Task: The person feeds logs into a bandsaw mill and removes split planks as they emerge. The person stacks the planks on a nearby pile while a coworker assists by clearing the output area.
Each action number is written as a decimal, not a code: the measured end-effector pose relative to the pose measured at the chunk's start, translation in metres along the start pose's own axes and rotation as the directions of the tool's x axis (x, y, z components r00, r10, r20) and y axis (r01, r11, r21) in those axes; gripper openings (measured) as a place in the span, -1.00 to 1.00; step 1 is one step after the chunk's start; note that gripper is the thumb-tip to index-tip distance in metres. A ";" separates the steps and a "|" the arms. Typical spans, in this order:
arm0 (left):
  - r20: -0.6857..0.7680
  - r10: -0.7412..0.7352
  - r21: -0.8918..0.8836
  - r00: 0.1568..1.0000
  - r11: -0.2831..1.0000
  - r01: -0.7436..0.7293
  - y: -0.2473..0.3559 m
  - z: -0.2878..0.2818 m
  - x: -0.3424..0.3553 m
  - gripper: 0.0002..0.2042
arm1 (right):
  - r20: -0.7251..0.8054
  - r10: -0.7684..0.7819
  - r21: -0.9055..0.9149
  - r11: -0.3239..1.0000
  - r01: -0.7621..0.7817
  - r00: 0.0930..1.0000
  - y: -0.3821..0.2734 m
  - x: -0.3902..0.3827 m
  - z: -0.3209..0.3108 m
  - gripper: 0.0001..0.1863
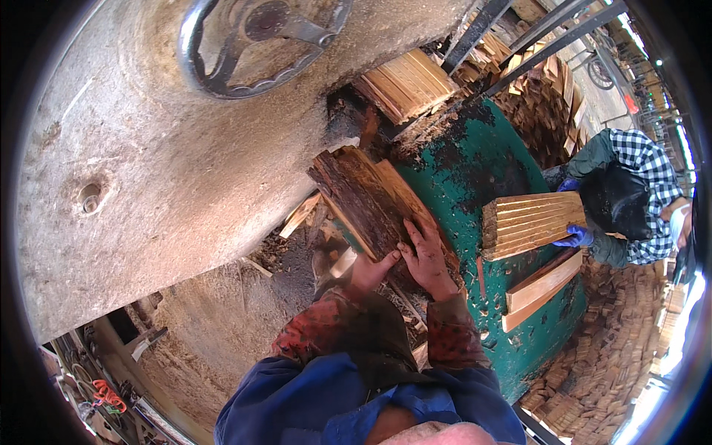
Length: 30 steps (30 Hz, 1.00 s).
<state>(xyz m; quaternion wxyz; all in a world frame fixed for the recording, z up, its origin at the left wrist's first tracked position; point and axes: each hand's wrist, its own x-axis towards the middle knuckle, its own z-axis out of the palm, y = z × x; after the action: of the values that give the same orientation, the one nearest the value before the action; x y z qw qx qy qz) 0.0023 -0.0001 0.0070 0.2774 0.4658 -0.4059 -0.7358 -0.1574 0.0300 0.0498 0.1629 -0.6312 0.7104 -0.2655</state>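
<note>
A rough, bark-covered wood slab (363, 200) lies slantwise in front of me, with lighter sawn wood along its right side. My left hand (373, 271) grips its near left edge, thumb on top and the other fingers mostly hidden. My right hand (426, 258) lies on the upper face of the wood, fingers stretched out and slightly apart. The two thumbs almost meet. Beneath and right of the wood is a green, worn tabletop (475, 297). Across it, a co-worker's blue-gloved hands (575, 236) hold a stack of sawn boards (530, 225).
A pale machine panel with a metal handwheel (267, 30) rises at the left. Another block of sawn boards (408, 85) sits at the far end. Loose strips (545, 289) lie on the green top. Metal bars (556, 44) cross the upper right; stacked wood pieces (593, 363) fill the lower right.
</note>
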 end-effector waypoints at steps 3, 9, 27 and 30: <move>-0.001 0.114 -0.119 0.993 0.986 -0.113 -0.014 0.001 0.006 -0.48 | 0.081 -0.095 -0.005 0.995 0.096 0.992 0.005 0.009 -0.015 -0.41; 0.006 0.050 -0.090 0.999 0.995 -0.050 -0.030 -0.005 0.007 -0.43 | 0.111 -0.152 0.017 0.988 0.151 0.982 0.014 0.063 -0.021 -0.47; -0.031 0.038 0.158 0.999 0.987 -0.033 -0.002 -0.004 -0.002 -0.45 | -0.057 -0.215 -0.453 0.876 0.167 0.975 0.017 0.229 0.034 -0.32; -0.056 0.044 0.171 0.997 0.985 -0.034 -0.009 -0.003 -0.001 -0.45 | -0.051 -0.215 -0.486 0.859 0.164 0.975 0.020 0.223 0.033 -0.30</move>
<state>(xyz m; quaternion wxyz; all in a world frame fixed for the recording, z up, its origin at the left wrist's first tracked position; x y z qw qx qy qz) 0.0052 0.0044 -0.0005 0.2629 0.5012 -0.4677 -0.6789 -0.1885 -0.1941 0.0351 -0.0619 -0.7040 0.6957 -0.1286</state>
